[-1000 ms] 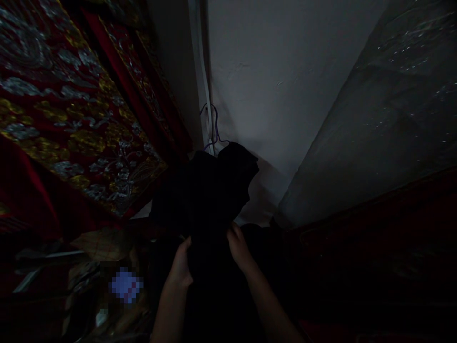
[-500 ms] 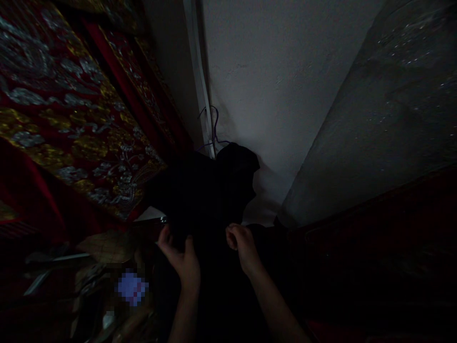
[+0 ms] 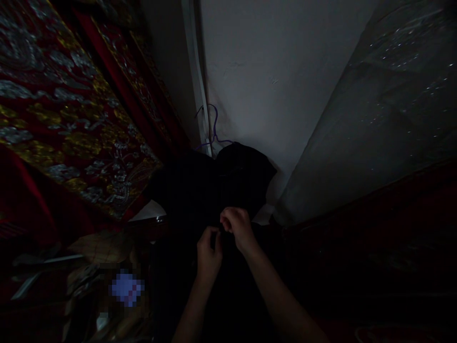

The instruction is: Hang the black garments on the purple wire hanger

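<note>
A black short-sleeved garment (image 3: 243, 176) hangs in front of me on a thin purple hanger (image 3: 215, 128). Both hands are at its front, close together. My left hand (image 3: 209, 255) has its thumb and forefinger pinched on the dark cloth. Just above and to the right, my right hand (image 3: 238, 227) is closed on the same cloth with its fingers curled. Poor light hides the folds and any fastening between the fingertips.
Red cloth with gold and silver embroidery (image 3: 89, 114) hangs on the left. A pale wall (image 3: 271, 81) stands behind, with a narrow vertical strip (image 3: 195, 62) on it. Clear plastic sheeting (image 3: 374, 105) is at right. Mixed items, including a tan bundle (image 3: 103, 245), lie lower left.
My left hand has moved right and up toward the right hand, its spread fingers closing to a pinch. My right hand has risen slightly. The garment's right side spreads further right.
</note>
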Tool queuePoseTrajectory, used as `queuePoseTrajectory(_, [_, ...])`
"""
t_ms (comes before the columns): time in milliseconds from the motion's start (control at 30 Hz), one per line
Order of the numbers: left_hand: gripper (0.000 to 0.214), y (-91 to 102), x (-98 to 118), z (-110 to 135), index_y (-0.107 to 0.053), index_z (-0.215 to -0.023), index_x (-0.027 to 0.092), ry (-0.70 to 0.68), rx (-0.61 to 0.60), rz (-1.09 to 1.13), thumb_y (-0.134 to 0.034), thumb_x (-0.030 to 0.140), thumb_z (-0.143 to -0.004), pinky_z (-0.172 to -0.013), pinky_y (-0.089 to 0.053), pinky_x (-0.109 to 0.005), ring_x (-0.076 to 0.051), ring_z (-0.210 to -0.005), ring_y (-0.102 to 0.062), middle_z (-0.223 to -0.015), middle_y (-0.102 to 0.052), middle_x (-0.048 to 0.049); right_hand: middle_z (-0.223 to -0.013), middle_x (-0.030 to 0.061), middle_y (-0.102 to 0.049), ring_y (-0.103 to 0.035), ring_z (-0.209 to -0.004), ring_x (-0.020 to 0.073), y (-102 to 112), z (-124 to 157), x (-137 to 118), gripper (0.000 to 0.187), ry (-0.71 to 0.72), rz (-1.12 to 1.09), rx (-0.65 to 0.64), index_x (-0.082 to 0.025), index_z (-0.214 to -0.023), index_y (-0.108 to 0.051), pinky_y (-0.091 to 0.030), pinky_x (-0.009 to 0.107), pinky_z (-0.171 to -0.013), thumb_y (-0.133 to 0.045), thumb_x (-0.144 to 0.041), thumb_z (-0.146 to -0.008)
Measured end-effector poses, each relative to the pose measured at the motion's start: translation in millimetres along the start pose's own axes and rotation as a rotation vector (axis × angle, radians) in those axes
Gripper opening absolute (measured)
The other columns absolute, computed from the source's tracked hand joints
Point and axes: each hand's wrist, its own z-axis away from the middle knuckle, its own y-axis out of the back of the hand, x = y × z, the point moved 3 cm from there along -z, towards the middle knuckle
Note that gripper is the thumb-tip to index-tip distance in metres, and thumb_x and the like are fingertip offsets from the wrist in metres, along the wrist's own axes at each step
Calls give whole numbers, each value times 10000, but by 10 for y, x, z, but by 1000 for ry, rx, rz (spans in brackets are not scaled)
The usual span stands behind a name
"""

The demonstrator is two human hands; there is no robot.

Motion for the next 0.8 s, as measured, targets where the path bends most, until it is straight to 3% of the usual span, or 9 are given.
queuePoseTrajectory(200, [97, 81, -307, -151, -685, -734, 238, 81, 39, 36, -717, 151, -760, -826, -463, -292, -242, -783, -577, -768, -621, -51, -405, -40, -451, -338, -366, 51, -219, -607, -949, 225, 201, -69, -2, -178, -495, -555, -168, 193, -380, -546, -356, -632])
queuePoseTrajectory(300, [61, 104, -232, -267, -687, -769, 232, -5, -9, -44, -711, 180, -789, -834, -461, -296, -236, -784, -591, -778, -637, -51, -414, -41, -468, -369, -362, 51, -332, -661, -1201, 241, 289, 14, -79, -177, -507, -570, -212, 189, -383, -538, -350, -671])
queuePoseTrajectory(400, [64, 96, 147, -422, -702, -905, 226, -160, -55, -111, -664, 227, -854, -880, -461, -312, -240, -885, -631, -901, -688, -67, -418, -41, -481, -402, -371, 60, -350, -578, -1242, 241, 379, 92, -122, -178, -525, -584, -259, 191, -401, -521, -316, -713])
queuePoseTrajectory(467, [221, 107, 546, -552, -677, -1105, 230, -329, 10, -98, -631, 244, -889, -938, -453, -320, -236, -1001, -636, -1059, -693, -80, -410, -43, -477, -405, -379, 65, -319, -501, -1217, 245, 426, 149, -130, -180, -521, -584, -275, 195, -418, -510, -293, -725])
queuePoseTrajectory(567, [377, 129, 1158, -777, -589, -1309, 239, -586, 95, -125, -575, 252, -933, -939, -458, -321, -208, -1001, -634, -1102, -682, -71, -403, -43, -467, -409, -395, 73, -260, -402, -1185, 253, 471, 236, -139, -182, -506, -569, -286, 205, -441, -501, -276, -731])
queuePoseTrajectory(667, [195, 105, 1535, -995, -693, -1077, 210, -731, -27, -284, -580, 271, -930, -859, -481, -306, -198, -919, -652, -982, -711, -56, -426, -44, -462, -410, -429, 83, -204, -366, -1185, 244, 517, 293, -101, -185, -513, -557, -288, 215, -459, -515, -271, -737])
queuePoseTrajectory(733, [131, 90, 1624, -1087, -699, -919, 203, -758, -85, -392, -585, 268, -925, -806, -482, -295, -191, -849, -660, -880, -713, -42, -445, -45, -455, -408, -455, 90, -181, -396, -1159, 241, 531, 319, -61, -187, -517, -551, -287, 222, -473, -524, -270, -742])
queuePoseTrajectory(800, [122, 76, 1646, -1114, -687, -877, 204, -778, -81, -463, -589, 261, -923, -784, -472, -289, -184, -808, -657, -835, -706, -33, -463, -44, -443, -400, -476, 95, -179, -464, -1070, 245, 523, 314, -34, -193, -515, -528, -283, 229, -483, -521, -274, -746])
